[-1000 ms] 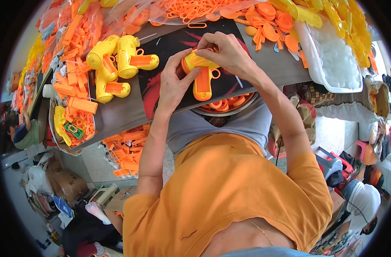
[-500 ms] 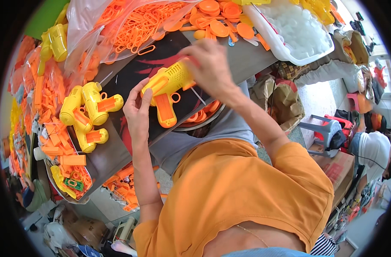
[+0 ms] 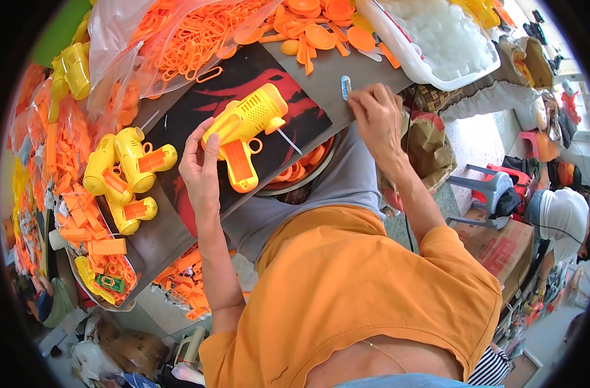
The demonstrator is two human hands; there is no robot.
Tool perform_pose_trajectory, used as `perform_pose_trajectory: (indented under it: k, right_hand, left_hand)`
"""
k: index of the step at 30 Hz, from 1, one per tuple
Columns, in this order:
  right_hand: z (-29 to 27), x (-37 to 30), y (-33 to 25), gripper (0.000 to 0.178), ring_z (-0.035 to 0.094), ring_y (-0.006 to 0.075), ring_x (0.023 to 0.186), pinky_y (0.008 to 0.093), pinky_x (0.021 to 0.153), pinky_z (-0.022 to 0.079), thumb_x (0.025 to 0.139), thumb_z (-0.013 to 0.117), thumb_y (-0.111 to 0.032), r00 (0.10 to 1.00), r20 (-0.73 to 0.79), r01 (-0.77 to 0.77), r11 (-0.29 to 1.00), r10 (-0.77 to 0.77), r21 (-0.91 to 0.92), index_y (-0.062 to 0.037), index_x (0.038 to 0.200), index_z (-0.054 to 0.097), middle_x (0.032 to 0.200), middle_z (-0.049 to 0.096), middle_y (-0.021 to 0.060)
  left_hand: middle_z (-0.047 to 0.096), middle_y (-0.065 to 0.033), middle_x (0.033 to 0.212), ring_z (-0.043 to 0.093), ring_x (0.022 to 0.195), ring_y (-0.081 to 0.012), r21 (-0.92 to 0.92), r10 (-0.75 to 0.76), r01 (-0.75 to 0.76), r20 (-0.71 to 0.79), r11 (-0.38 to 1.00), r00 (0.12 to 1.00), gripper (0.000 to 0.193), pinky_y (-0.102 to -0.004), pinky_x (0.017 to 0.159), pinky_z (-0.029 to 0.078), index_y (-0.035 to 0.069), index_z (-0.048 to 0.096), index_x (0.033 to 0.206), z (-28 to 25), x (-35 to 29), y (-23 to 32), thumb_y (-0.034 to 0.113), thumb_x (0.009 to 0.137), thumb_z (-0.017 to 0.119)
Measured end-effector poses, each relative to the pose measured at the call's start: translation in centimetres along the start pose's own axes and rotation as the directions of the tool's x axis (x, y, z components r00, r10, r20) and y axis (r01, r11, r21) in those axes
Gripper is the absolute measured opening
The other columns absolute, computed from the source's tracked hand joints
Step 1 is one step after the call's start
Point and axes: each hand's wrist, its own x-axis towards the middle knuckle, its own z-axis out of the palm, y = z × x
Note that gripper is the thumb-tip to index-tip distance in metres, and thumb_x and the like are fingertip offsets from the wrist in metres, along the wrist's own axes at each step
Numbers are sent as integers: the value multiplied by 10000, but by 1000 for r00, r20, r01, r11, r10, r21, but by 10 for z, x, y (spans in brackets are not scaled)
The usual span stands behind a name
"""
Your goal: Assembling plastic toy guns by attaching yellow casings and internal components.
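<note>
Head view: left hand (image 3: 201, 169) grips a yellow toy gun (image 3: 246, 129) with orange handle; right hand (image 3: 378, 116), beside it, pinches at the bench (image 3: 321, 81), contents unclear.

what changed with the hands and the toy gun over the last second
The right hand let go of the yellow and orange toy gun and moved right to the table edge, by a small blue and white object. The left hand now holds the gun alone. The finished toy guns on the left stayed put, as did the white tray.
</note>
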Motion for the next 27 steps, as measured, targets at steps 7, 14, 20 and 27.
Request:
perform_pose_trajectory:
  k: [7, 14, 20, 27]
  right_hand:
    - [4, 46, 37, 244, 603, 257, 870, 348, 745, 476, 800, 698, -122, 981, 195, -54, 983, 19, 176, -21, 1010, 623, 921, 588, 114]
    - [18, 73, 60, 227, 563, 210, 767, 337, 699, 454, 774, 727, -126, 876, 464, -12, 953, -136, 302, 2, 851, 555, 797, 569, 89]
    - [1, 68, 38, 217, 522, 148, 684, 291, 641, 433, 754, 729, -79, 885, 466, -159, 928, -18, 337, -4, 840, 544, 735, 558, 52]
    - [-11, 65, -31, 144, 602, 66, 773, 200, 725, 466, 876, 663, -117, 924, 378, -333, 597, 54, 730, -16, 978, 653, 830, 656, 16]
  left_hand:
    - [629, -45, 1101, 568, 978, -87, -25, 43, -42, 40, 999, 998, 308, -220, 882, 439, 3, 606, 1203, -1, 1, 1, 173, 947, 607]
    - [626, -31, 1087, 559, 960, -69, -97, 25, -21, 44, 995, 999, 293, -211, 870, 439, 2, 607, 1197, 3, 2, 1, 143, 940, 612]
    - [612, -56, 1090, 568, 1009, -123, -8, 259, -259, -17, 966, 966, 297, -249, 871, 463, 5, 618, 1170, 20, 13, -9, 107, 895, 663]
    - [630, -32, 947, 591, 884, -219, 543, 535, -526, 159, 654, 829, 253, -335, 768, 494, 65, 690, 961, 8, 11, 25, 130, 729, 768]
